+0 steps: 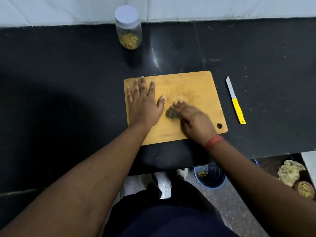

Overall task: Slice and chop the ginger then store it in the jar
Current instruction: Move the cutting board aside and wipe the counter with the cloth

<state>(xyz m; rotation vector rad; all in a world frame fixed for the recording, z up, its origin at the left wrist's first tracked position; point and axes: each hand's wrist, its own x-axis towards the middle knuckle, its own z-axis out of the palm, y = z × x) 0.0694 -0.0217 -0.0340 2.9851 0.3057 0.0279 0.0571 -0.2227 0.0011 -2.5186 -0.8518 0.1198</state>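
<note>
On the rectangular wooden chopping board [188, 86], flat left hand [143, 103] should steady while right hand [191, 120], fingers gripping a dark blurred scrubber [171, 114], wipes evenly.

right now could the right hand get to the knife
Probably yes: the knife lies alone on the counter beside the cutting board, nothing between, though the right hand first must release the dark scrubber.

Your left hand [142, 104] lay flat across the cutting board's [191, 86] left half, your right hand [191, 117] blurred near its middle, knife [235, 100] just right of the board, lidded jar [128, 28] well behind, bare desk [265, 53] far right and left.
</note>
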